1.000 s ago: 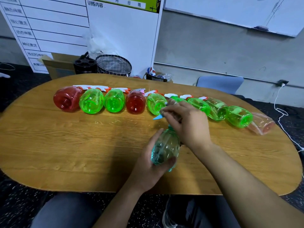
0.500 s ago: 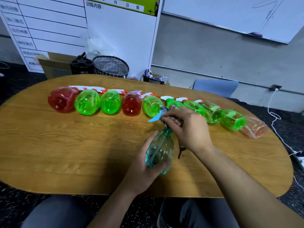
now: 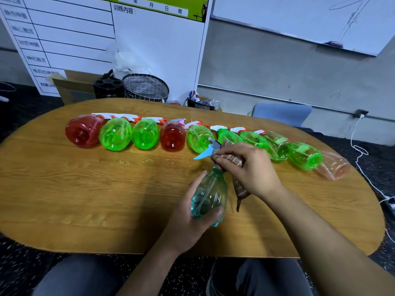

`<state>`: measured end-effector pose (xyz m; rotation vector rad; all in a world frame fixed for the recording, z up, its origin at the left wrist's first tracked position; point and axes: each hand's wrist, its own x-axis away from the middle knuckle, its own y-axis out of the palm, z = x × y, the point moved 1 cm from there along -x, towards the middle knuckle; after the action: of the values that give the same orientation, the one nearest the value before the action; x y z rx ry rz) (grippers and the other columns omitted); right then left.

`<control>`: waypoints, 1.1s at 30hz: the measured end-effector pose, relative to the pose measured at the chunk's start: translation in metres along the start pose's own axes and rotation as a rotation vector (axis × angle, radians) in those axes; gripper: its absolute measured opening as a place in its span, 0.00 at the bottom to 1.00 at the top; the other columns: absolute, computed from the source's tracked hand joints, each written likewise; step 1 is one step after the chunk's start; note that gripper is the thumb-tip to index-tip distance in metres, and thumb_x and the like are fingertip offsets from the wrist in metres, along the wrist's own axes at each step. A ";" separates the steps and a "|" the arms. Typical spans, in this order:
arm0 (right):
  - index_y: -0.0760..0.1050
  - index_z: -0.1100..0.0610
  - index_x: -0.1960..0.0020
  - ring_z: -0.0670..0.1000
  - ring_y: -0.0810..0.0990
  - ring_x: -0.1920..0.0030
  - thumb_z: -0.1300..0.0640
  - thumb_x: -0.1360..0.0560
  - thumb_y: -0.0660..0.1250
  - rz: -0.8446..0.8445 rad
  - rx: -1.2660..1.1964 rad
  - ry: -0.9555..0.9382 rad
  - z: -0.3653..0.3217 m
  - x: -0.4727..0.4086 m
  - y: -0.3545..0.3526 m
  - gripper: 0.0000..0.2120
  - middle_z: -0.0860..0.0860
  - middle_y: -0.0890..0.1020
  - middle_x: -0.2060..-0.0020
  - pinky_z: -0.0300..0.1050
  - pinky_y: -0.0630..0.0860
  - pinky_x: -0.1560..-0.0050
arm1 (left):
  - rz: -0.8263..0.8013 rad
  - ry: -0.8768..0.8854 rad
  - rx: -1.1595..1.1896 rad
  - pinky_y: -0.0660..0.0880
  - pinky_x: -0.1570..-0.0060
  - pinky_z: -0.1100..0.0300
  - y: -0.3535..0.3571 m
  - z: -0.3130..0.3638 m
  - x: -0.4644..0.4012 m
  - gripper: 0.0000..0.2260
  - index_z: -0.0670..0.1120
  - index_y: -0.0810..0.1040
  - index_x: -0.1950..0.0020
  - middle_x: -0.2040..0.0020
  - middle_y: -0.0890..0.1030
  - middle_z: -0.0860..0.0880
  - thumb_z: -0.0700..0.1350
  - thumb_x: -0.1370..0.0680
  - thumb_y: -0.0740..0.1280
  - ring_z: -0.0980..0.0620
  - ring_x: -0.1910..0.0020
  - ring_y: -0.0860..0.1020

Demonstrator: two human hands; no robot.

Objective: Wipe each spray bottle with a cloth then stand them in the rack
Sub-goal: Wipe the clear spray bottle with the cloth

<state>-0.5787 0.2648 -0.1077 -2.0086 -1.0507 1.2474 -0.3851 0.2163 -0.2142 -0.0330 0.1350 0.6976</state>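
While the left hand (image 3: 188, 221) grips the teal spray bottle (image 3: 210, 195) with curled fingers, the right hand (image 3: 250, 167) pinches a brown cloth (image 3: 232, 159) round its nozzle, above the table (image 3: 85, 189).

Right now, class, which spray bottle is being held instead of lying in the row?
The teal spray bottle: the left hand grips its body, while the others lie on the table.
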 end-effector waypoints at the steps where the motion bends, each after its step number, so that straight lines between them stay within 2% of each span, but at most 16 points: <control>1: 0.86 0.46 0.44 0.41 0.83 0.49 0.47 0.22 0.75 0.039 0.014 0.026 0.004 -0.004 -0.004 0.08 0.42 0.87 0.49 0.44 0.80 0.46 | -0.007 0.000 -0.005 0.78 0.31 0.53 0.000 0.001 0.000 0.37 0.67 0.65 0.20 0.26 0.77 0.58 0.54 0.24 0.78 0.55 0.29 0.78; 4: 0.86 0.44 0.47 0.38 0.84 0.49 0.49 0.21 0.75 0.182 -0.180 0.221 0.013 -0.024 -0.017 0.04 0.36 0.86 0.53 0.44 0.80 0.43 | -0.025 0.014 -0.010 0.77 0.30 0.52 0.002 0.002 0.000 0.38 0.68 0.65 0.20 0.25 0.77 0.57 0.56 0.26 0.79 0.54 0.28 0.78; 6: 0.86 0.43 0.46 0.37 0.83 0.47 0.51 0.21 0.75 0.111 -0.324 0.281 0.008 -0.038 -0.019 0.05 0.33 0.85 0.52 0.42 0.79 0.40 | -0.031 0.012 -0.002 0.76 0.29 0.54 0.001 0.003 0.000 0.39 0.69 0.66 0.20 0.24 0.76 0.58 0.60 0.27 0.80 0.55 0.27 0.77; 8: 0.87 0.48 0.42 0.35 0.83 0.47 0.50 0.21 0.74 -0.026 -0.329 0.272 0.004 -0.042 -0.014 0.09 0.38 0.86 0.50 0.37 0.78 0.43 | -0.034 0.009 -0.009 0.76 0.29 0.53 0.000 0.003 0.000 0.40 0.69 0.65 0.20 0.23 0.74 0.60 0.64 0.29 0.79 0.56 0.26 0.76; 10: 0.87 0.52 0.41 0.29 0.81 0.53 0.52 0.20 0.73 -0.086 -0.297 0.261 0.001 -0.040 -0.009 0.09 0.40 0.86 0.52 0.27 0.74 0.51 | -0.027 0.001 -0.020 0.76 0.29 0.52 -0.001 0.002 0.000 0.39 0.70 0.64 0.20 0.23 0.74 0.60 0.61 0.27 0.79 0.56 0.26 0.76; 12: 0.87 0.52 0.42 0.26 0.79 0.55 0.53 0.19 0.73 -0.070 -0.271 0.263 0.005 -0.036 -0.006 0.08 0.40 0.85 0.53 0.23 0.71 0.54 | -0.022 -0.007 -0.017 0.77 0.30 0.52 -0.002 0.002 0.001 0.38 0.71 0.64 0.21 0.24 0.75 0.61 0.57 0.26 0.79 0.57 0.28 0.77; 14: 0.87 0.51 0.42 0.28 0.80 0.53 0.53 0.20 0.73 -0.056 -0.232 0.269 0.009 -0.026 -0.007 0.08 0.41 0.86 0.52 0.26 0.72 0.51 | -0.022 -0.007 -0.015 0.78 0.30 0.50 -0.002 0.002 0.003 0.38 0.70 0.64 0.20 0.25 0.75 0.60 0.57 0.26 0.78 0.57 0.28 0.78; 16: 0.87 0.51 0.42 0.34 0.82 0.47 0.51 0.21 0.74 -0.079 -0.226 0.294 0.014 -0.016 -0.010 0.09 0.42 0.86 0.48 0.34 0.75 0.43 | -0.018 -0.007 -0.013 0.79 0.31 0.49 -0.002 0.002 0.003 0.38 0.69 0.64 0.20 0.27 0.77 0.60 0.55 0.25 0.78 0.56 0.29 0.78; 18: 0.87 0.50 0.42 0.38 0.82 0.44 0.50 0.22 0.74 -0.168 -0.211 0.320 0.018 -0.010 -0.020 0.10 0.41 0.85 0.45 0.40 0.76 0.37 | -0.017 -0.009 -0.007 0.80 0.32 0.49 -0.002 0.003 0.003 0.37 0.68 0.65 0.20 0.28 0.78 0.59 0.51 0.24 0.78 0.55 0.30 0.79; 21: 0.86 0.46 0.45 0.41 0.84 0.46 0.48 0.23 0.74 -0.331 -0.109 0.313 0.021 -0.010 -0.042 0.08 0.42 0.87 0.46 0.43 0.78 0.39 | -0.018 -0.007 -0.015 0.79 0.32 0.50 0.000 0.004 0.003 0.37 0.67 0.65 0.20 0.28 0.78 0.57 0.49 0.24 0.78 0.54 0.31 0.80; 23: 0.87 0.45 0.46 0.47 0.88 0.56 0.49 0.21 0.74 -0.271 -0.187 0.323 0.016 -0.015 -0.049 0.05 0.44 0.89 0.56 0.47 0.84 0.52 | -0.028 -0.004 -0.025 0.79 0.31 0.49 0.001 0.003 0.003 0.37 0.66 0.65 0.20 0.27 0.78 0.56 0.49 0.24 0.79 0.53 0.30 0.80; 24: 0.87 0.46 0.46 0.46 0.87 0.60 0.50 0.21 0.73 -0.185 -0.239 0.328 0.011 -0.018 -0.047 0.05 0.44 0.88 0.61 0.47 0.84 0.56 | -0.034 -0.005 -0.027 0.78 0.30 0.49 0.002 0.003 0.003 0.37 0.66 0.65 0.20 0.26 0.78 0.55 0.49 0.23 0.79 0.52 0.30 0.80; 27: 0.88 0.49 0.44 0.38 0.85 0.52 0.51 0.22 0.75 0.028 -0.221 0.240 0.001 -0.028 -0.027 0.08 0.44 0.88 0.52 0.40 0.80 0.49 | -0.043 0.000 -0.055 0.76 0.28 0.48 0.002 0.004 0.004 0.38 0.66 0.65 0.19 0.24 0.76 0.56 0.47 0.23 0.79 0.54 0.27 0.78; 31: 0.87 0.52 0.42 0.43 0.84 0.43 0.52 0.21 0.75 0.056 -0.155 0.239 0.000 -0.016 -0.006 0.10 0.48 0.88 0.46 0.39 0.78 0.43 | -0.011 -0.002 -0.030 0.77 0.29 0.49 0.001 0.004 0.004 0.38 0.65 0.65 0.19 0.26 0.77 0.58 0.49 0.24 0.79 0.55 0.29 0.79; 33: 0.87 0.51 0.42 0.44 0.83 0.40 0.51 0.21 0.75 -0.009 -0.107 0.264 0.003 -0.006 -0.012 0.10 0.47 0.87 0.44 0.41 0.76 0.40 | -0.004 -0.006 -0.020 0.79 0.31 0.49 0.000 0.004 0.004 0.38 0.64 0.65 0.19 0.28 0.79 0.57 0.51 0.25 0.79 0.53 0.30 0.80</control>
<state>-0.5870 0.2667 -0.0975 -2.1744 -1.0130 0.9061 -0.3814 0.2189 -0.2109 -0.0503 0.1221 0.6945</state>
